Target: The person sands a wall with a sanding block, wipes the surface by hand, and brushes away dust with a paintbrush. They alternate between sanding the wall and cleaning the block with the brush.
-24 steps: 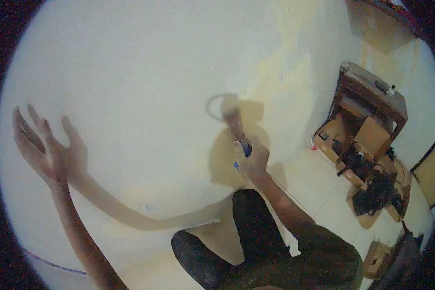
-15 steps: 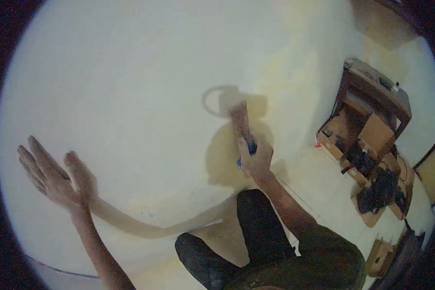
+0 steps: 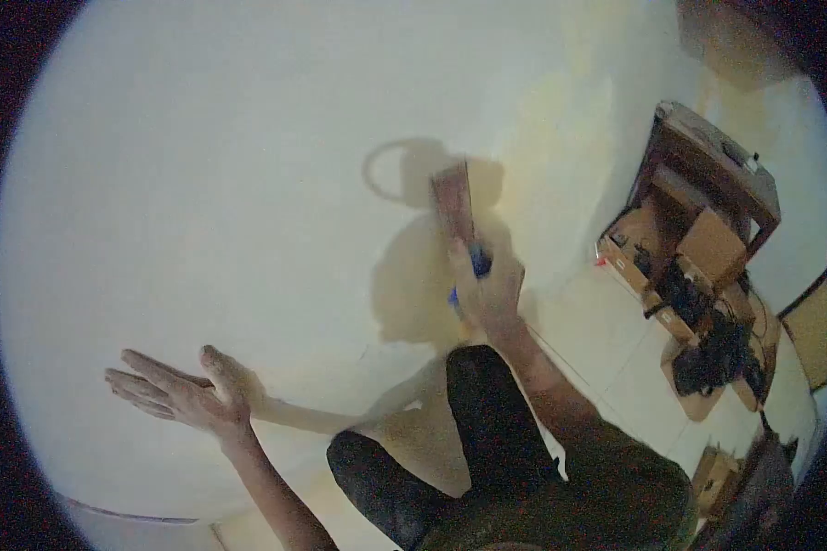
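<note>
Two hands are in view, both yours. Your right hand (image 3: 489,292) is raised in front of the pale wall (image 3: 202,165) and is closed around the blue handle (image 3: 476,264) of a tool; the fingers wrap the handle and the thumb lies along its near side. From the top of that hand a flat brown head (image 3: 454,200) — a brush or scraper, the blur does not let you tell which — extends upward and leans slightly left. The head lies against or just off the wall; contact cannot be confirmed. Directly behind the hand and tool, the wall carries their dark shadow (image 3: 413,275), with a ring-shaped outline just left of the head.

Your left hand (image 3: 182,397) is low and well to the left of the right hand. It is open, fingers spread and pointing left, palm turned toward the wall, and it holds nothing. Whether the fingertips touch the wall cannot be told. Its long shadow runs along the wall from the wrist toward your knee.

Below the right hand, your dark-trousered knee (image 3: 473,404) is bent up — the forearm passes just above it.

Well to the right of the right hand, beyond the wall corner, a brown wooden cabinet (image 3: 708,174) stands on the light floor. Open cardboard boxes (image 3: 698,303) holding dark items lie at its foot.
</note>
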{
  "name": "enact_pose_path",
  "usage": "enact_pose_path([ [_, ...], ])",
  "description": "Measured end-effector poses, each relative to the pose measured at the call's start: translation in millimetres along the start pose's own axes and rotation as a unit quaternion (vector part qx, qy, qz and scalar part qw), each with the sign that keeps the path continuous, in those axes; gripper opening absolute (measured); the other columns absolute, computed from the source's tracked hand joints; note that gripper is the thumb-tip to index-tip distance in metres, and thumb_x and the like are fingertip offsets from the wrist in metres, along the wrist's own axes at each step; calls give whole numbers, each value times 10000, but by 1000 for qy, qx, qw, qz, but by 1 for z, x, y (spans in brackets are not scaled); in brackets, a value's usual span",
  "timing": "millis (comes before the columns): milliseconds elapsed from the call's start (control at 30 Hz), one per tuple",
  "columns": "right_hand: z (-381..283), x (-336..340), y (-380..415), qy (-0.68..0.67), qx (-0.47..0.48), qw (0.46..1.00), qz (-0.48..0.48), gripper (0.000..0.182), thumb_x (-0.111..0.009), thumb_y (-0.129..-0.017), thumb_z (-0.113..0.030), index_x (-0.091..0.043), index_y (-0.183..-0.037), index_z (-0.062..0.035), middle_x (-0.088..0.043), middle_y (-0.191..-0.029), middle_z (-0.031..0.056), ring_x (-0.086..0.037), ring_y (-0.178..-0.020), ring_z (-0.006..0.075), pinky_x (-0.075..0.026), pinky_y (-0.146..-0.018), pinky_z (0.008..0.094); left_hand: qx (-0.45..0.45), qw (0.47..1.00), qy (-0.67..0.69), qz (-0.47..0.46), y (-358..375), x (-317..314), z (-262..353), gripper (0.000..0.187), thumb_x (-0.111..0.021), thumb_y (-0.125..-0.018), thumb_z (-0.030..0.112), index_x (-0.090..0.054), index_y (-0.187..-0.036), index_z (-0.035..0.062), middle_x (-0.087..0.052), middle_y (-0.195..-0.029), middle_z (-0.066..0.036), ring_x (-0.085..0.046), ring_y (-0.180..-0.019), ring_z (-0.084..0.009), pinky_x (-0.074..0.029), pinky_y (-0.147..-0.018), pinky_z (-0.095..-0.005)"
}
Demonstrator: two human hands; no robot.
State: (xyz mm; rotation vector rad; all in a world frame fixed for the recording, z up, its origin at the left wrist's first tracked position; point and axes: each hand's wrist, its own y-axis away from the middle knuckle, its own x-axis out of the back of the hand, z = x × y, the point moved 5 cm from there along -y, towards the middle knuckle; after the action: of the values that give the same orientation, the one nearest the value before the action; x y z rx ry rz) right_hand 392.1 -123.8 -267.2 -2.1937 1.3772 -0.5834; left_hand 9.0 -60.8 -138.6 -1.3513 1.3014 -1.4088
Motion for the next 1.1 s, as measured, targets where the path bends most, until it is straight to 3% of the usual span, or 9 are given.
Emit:
enact_pose_path([
  [133, 16, -9, -7, -4, -24, 1000, 5, 387, -749, -932, -408, -649, -930, -34, -626, -704, 135, -643, -616, 298, -515, -630, 434, 61, 996, 10, -66, 22, -12, 13, 1162, -580, -893, 751, -70, -1667, 49, 23, -1707, -294, 43, -1576, -487, -53, -1241, -651],
  [333, 20, -17, 3, -8, -51, 999, 5, 363, -732, -944, -382, -655, -959, -28, -635, -695, 129, -667, -609, 282, -524, -620, 419, 76, 981, 27, -174, 50, -7, 23, 1570, -888, -602, 699, 70, -1649, 27, 139, -1673, -347, 114, -1549, -541, -33, -1231, -676],
  [533, 15, -19, 19, -9, -54, 998, -3, 336, -712, -970, -337, -637, -1016, -13, -636, -696, 107, -632, -600, 219, -510, -605, 384, 77, 959, 42, -270, 60, -5, 18, 1693, -981, -484, 598, 94, -1615, -61, 179, -1624, -426, 199, -1531, -540, 43, -1235, -643],
  [600, 15, -18, 30, -20, -47, 998, -31, 324, -710, -989, -294, -589, -1063, -3, -628, -704, 77, -581, -596, 134, -490, -577, 345, 65, 953, 23, -296, 73, -8, 17, 1687, -987, -504, 579, 110, -1598, -88, 171, -1602, -461, 170, -1534, -549, -7, -1240, -640],
  [700, -14, -5, -20, 11, -52, 998, 25, 313, -733, -960, -324, -653, -1046, -34, -633, -695, 104, -651, -588, 224, -523, -594, 402, 109, 905, 72, -404, 82, -8, 15, 1710, -954, -533, 644, 177, -1555, -130, 243, -1537, -509, 217, -1493, -595, 42, -1215, -672],
  [800, -18, -10, -22, -37, -54, 995, 69, 321, -725, -976, -347, -651, -1066, -47, -649, -693, 108, -656, -582, 218, -537, -603, 391, 123, 876, 85, -458, 111, -28, -1, 1729, -950, -539, 663, 207, -1534, -150, 282, -1506, -529, 251, -1470, -615, 75, -1199, -691],
  [900, -4, -15, 15, -42, -67, 997, 20, 360, -725, -974, -361, -631, -1088, -33, -647, -696, 111, -666, -608, 228, -541, -622, 404, 121, 873, 84, -465, 105, -23, 6, 1541, -969, -605, 537, 29, -1527, -191, -100, -1484, -539, -209, -1418, -568, -244, -1143, -620],
  [967, -3, -15, 16, -36, -40, 999, 6, 370, -729, -969, -360, -624, -1073, -21, -645, -699, 112, -666, -615, 235, -536, -620, 419, 131, 862, 87, -482, 111, -26, 5, 1430, -975, -642, 477, -80, -1521, -209, -281, -1483, -541, -411, -1417, -535, -390, -1126, -576],
  [1100, -16, -9, -26, -19, -101, 995, -10, 264, -691, -991, -199, -604, -1147, -5, -623, -739, 66, -583, -658, 123, -495, -632, 326, 55, 913, 38, -404, 114, -31, 7, 1308, -975, -657, 465, -212, -1499, -183, -373, -1453, -504, -429, -1416, -493, -399, -1113, -553],
])
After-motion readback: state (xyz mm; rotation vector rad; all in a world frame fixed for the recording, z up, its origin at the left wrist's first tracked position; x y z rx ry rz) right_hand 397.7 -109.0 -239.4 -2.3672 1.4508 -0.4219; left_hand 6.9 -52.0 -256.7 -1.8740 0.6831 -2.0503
